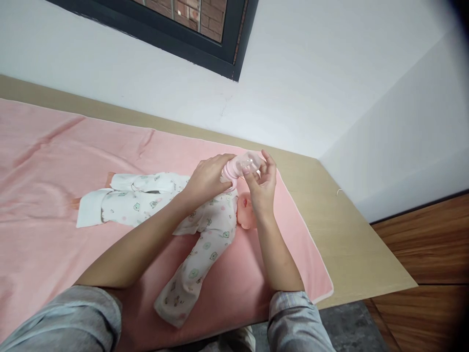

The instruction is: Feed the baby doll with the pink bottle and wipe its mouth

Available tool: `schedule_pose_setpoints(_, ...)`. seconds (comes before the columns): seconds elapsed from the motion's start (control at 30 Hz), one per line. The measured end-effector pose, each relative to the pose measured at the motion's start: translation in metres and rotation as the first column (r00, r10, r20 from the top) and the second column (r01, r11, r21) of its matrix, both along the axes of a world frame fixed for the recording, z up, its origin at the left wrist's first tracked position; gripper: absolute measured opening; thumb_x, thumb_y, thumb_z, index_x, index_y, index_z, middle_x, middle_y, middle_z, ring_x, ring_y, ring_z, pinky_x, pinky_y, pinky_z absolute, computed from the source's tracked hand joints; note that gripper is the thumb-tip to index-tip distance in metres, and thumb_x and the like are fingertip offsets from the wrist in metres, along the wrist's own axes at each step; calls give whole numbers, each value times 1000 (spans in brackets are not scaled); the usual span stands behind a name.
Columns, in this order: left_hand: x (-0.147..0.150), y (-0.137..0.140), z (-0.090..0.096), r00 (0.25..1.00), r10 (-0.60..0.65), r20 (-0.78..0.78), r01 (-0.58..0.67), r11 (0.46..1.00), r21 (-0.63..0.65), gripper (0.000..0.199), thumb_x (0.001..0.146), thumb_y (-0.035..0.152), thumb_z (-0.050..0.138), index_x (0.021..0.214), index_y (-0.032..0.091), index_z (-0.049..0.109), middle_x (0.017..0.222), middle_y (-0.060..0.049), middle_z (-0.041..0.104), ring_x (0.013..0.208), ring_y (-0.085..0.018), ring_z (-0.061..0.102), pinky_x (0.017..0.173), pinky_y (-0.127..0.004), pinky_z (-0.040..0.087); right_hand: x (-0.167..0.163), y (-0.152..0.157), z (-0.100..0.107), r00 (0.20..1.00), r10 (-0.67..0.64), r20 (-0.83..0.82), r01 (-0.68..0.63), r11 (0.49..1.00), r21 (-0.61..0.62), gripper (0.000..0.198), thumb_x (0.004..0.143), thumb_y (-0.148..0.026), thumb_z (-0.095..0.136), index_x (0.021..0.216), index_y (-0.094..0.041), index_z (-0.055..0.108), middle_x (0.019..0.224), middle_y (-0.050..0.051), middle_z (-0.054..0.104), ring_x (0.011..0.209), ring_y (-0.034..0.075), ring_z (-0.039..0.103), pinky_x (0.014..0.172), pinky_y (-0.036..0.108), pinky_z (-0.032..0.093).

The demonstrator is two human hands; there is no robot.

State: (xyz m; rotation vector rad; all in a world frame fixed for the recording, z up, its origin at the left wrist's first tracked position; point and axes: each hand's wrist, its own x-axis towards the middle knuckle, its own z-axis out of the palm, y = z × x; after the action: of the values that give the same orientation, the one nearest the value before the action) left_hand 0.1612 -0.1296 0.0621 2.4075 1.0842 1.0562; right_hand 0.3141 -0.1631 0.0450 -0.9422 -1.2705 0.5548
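A small baby bottle (238, 165) with a pink collar and handle is held tilted over the doll's upper body. My left hand (208, 180) is closed around its pink collar and handle. At the other end, the thumb and fingers of my right hand (264, 185) grip the clear part; whether that is a cap or the bottle's body, I cannot tell. Below lies a doll (246, 211) on its back, its head partly hidden by my right hand and wrist. It wears white printed clothes (205, 259), with one sleeve stretched toward me.
A pink blanket (51, 161) with some wrinkles lies under the doll on a light wooden table (315, 200). Behind the table rises a white wall (286, 98) with a dark window frame (205, 49). Wood-grain panels (428, 244) stand at the right, beside a grey floor (348, 327).
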Motion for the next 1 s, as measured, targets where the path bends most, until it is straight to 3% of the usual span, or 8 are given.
schedule_pose_setpoints(0.2,-14,14,4,993,117,-20,-116,992,41,53,71,20,60,124,21,58,119,-4,67,110,-34,60,96,-47,44,20,4,8,982,-189,-20,190,977,96,63,87,-47,59,142,-29,34,143,10,44,139,23,44,112,48,43)
schedule_pose_setpoints(0.33,-40,35,5,975,222,29,-221,975,-19,54,69,21,63,122,22,56,116,-5,66,111,-34,58,95,-45,45,57,24,0,951,-306,-47,309,947,87,64,83,-45,62,138,-25,35,139,12,47,132,22,49,107,44,46)
schedule_pose_setpoints(0.47,-73,53,4,965,249,77,-242,965,-98,57,72,23,65,126,19,49,121,-6,61,108,-28,58,91,-40,48,104,48,-28,940,-337,56,341,929,-143,65,71,-42,70,127,-22,45,128,11,56,113,19,59,101,41,49)
schedule_pose_setpoints(0.57,-97,65,-1,933,359,28,-350,921,-170,61,74,32,70,128,17,46,117,-7,60,105,-29,56,90,-45,48,134,61,-58,889,-444,115,456,830,-320,65,68,-35,68,127,-18,46,124,12,58,106,21,60,100,42,48)
schedule_pose_setpoints(0.67,-118,79,-12,896,442,-41,-439,867,-234,69,70,39,76,127,17,46,113,-7,58,103,-32,55,87,-48,48,151,67,-88,780,-567,265,626,706,-331,66,68,-31,64,128,-12,47,127,17,54,111,25,57,103,43,44)
schedule_pose_setpoints(0.8,-140,96,-31,861,496,-108,-506,821,-265,75,64,44,79,125,16,45,108,-6,58,105,-34,54,87,-48,47,154,67,-115,725,-549,416,686,628,-367,65,69,-26,58,131,-7,48,130,22,52,118,31,54,106,45,41)
schedule_pose_setpoints(0.9,-151,104,-44,849,509,-140,-528,817,-233,74,63,51,79,119,17,44,91,-2,54,98,-31,55,79,-43,47,148,66,-126,721,-515,462,689,599,-407,67,71,-28,59,133,-6,47,133,24,50,124,35,49,110,49,36)
schedule_pose_setpoints(1.0,-157,108,-53,851,495,-175,-523,828,-203,74,60,58,80,110,18,42,78,2,44,89,-27,54,69,-35,44,146,65,-133,739,-531,416,672,631,-389,68,78,-40,57,135,-7,44,137,24,47,128,34,45,112,50,32)
